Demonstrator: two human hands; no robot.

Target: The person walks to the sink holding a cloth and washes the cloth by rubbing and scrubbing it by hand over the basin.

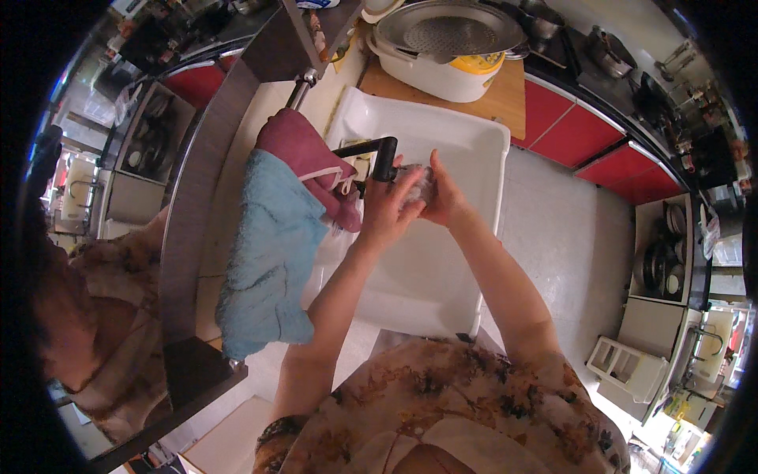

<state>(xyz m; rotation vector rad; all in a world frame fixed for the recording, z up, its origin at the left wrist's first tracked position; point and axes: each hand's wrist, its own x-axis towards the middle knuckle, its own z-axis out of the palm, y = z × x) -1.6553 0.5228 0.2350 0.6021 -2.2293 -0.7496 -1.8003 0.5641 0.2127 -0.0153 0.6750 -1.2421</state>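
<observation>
My left hand [388,207] and my right hand [445,192] face each other over a white washbasin [435,260]. The spout of a black faucet [386,160] comes down just above my left hand. Between my palms is a whitish mass of foam or splashing water [419,181]; no solid object can be made out in it. My fingers are apart, and some of the fingertips are hidden. A bar of soap [362,163] appears to lie on the basin's back ledge behind the faucet.
Left of the basin, a blue towel [272,255] and a dark pink cloth [296,142] hang from a metal bar [299,95] below a mirror [118,237]. Beyond it, a wooden board [408,86] bears a white tub [438,74] with a perforated metal pan [450,29] on top. Red cabinets [583,133] stand right.
</observation>
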